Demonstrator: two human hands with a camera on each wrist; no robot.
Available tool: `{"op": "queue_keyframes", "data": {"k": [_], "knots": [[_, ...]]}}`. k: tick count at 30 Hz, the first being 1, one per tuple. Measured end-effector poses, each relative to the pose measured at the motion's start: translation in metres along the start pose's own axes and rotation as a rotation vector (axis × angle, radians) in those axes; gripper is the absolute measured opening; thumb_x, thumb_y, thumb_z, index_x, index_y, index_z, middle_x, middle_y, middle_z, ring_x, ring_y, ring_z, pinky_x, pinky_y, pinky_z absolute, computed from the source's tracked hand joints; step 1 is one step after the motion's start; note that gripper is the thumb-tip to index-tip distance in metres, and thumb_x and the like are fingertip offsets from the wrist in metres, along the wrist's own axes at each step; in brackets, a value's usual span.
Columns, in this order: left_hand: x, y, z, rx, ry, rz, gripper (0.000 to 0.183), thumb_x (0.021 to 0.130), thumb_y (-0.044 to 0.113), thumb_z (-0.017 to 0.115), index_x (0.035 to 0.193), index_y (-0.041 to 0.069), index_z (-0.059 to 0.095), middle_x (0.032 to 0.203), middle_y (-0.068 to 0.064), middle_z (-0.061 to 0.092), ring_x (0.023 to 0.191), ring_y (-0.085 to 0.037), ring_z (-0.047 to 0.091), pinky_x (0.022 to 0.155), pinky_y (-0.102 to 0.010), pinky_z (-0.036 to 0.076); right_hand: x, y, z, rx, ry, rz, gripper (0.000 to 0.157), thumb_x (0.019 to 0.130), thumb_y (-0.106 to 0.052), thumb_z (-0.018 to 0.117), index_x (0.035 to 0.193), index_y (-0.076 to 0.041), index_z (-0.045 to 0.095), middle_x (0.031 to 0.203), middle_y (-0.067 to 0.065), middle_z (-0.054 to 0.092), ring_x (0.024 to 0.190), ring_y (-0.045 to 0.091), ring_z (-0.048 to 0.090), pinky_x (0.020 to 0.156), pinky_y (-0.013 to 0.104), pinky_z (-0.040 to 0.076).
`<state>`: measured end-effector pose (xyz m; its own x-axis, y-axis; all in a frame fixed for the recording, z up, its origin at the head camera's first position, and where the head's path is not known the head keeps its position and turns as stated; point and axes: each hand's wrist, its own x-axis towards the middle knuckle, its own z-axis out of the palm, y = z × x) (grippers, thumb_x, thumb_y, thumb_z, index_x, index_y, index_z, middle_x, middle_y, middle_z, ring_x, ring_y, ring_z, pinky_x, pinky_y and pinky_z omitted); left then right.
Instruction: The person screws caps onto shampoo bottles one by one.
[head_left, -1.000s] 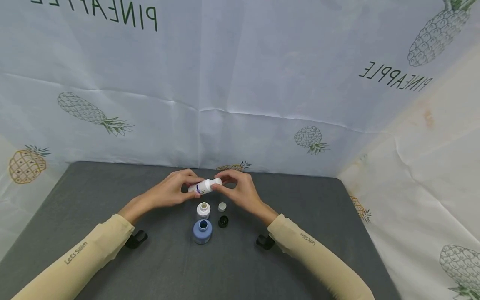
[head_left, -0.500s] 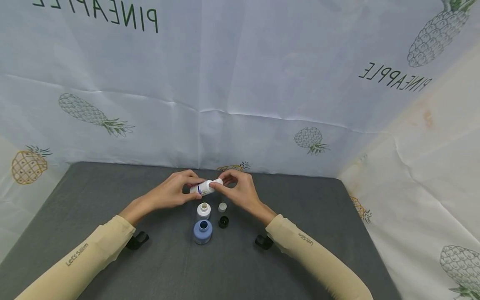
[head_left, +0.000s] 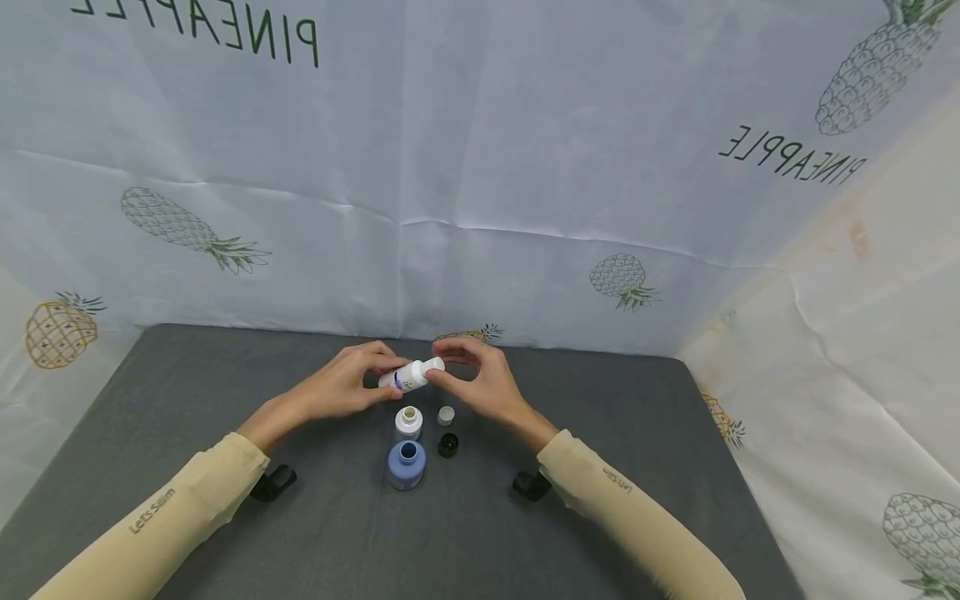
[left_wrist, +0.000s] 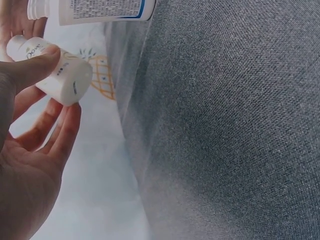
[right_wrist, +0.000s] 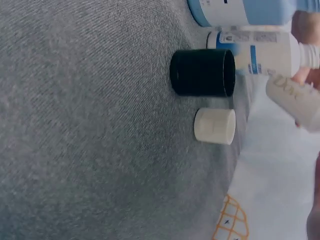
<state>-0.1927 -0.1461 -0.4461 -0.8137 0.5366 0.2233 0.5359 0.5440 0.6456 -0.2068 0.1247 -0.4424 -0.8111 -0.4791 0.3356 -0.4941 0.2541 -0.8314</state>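
The left hand (head_left: 347,381) has thumb and fingers clamped on the tilted Dove bottle (head_left: 407,378), held up beyond the blue bottle (head_left: 406,467); the right hand (head_left: 486,385) has its thumb at the top (whether its fingers pinch, I cannot tell). A loosened left grip could drop it onto the open white bottle (head_left: 408,429) just beyond the blue bottle. "Dove" reads clearly; "PINEAPPLE" shows mirrored on the cloth (head_left: 480,150).
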Motion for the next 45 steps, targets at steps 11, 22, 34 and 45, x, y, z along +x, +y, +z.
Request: {"op": "queue_keyframes", "data": {"k": [11, 22, 34, 45], "knots": [[-0.002, -0.002, -0.002, -0.022, 0.024, 0.036, 0.044, 0.091, 0.011, 0.088, 0.133, 0.003, 0.077, 0.109, -0.005, 0.075, 0.092, -0.015, 0.065, 0.078, -0.039, 0.061, -0.001, 0.008, -0.007, 0.178, -0.123, -0.091, 0.041, 0.098, 0.005, 0.075, 0.138, 0.004, 0.068, 0.139, 0.027, 0.069, 0.133, 0.029, 0.069, 0.118, 0.041, 0.057], [-0.002, -0.001, -0.003, -0.007, 0.02, 0.032, 0.046, 0.09, 0.01, 0.088, 0.134, 0.001, 0.076, 0.11, -0.006, 0.074, 0.091, -0.015, 0.064, 0.077, -0.04, 0.059, 0.0, 0.003, 0.002, 0.121, -0.039, -0.032, 0.032, 0.095, 0.0, 0.081, 0.126, -0.001, 0.075, 0.127, 0.021, 0.076, 0.116, 0.02, 0.075, 0.106, 0.039, 0.064], [-0.002, 0.004, -0.004, -0.001, 0.002, 0.016, 0.048, 0.092, 0.011, 0.087, 0.138, 0.004, 0.074, 0.115, -0.006, 0.074, 0.094, -0.02, 0.066, 0.079, -0.038, 0.058, 0.002, 0.004, 0.011, 0.022, 0.063, 0.017, 0.026, 0.09, -0.004, 0.088, 0.112, -0.001, 0.074, 0.109, 0.017, 0.077, 0.096, 0.014, 0.076, 0.092, 0.053, 0.067], [-0.001, 0.005, -0.004, -0.011, -0.001, 0.034, 0.047, 0.093, 0.011, 0.086, 0.138, 0.005, 0.074, 0.116, -0.006, 0.074, 0.095, -0.023, 0.067, 0.08, -0.045, 0.06, 0.002, 0.005, 0.011, -0.024, 0.09, 0.045, 0.023, 0.09, -0.008, 0.089, 0.107, -0.005, 0.073, 0.104, 0.015, 0.076, 0.088, 0.014, 0.076, 0.085, 0.051, 0.068]]}}
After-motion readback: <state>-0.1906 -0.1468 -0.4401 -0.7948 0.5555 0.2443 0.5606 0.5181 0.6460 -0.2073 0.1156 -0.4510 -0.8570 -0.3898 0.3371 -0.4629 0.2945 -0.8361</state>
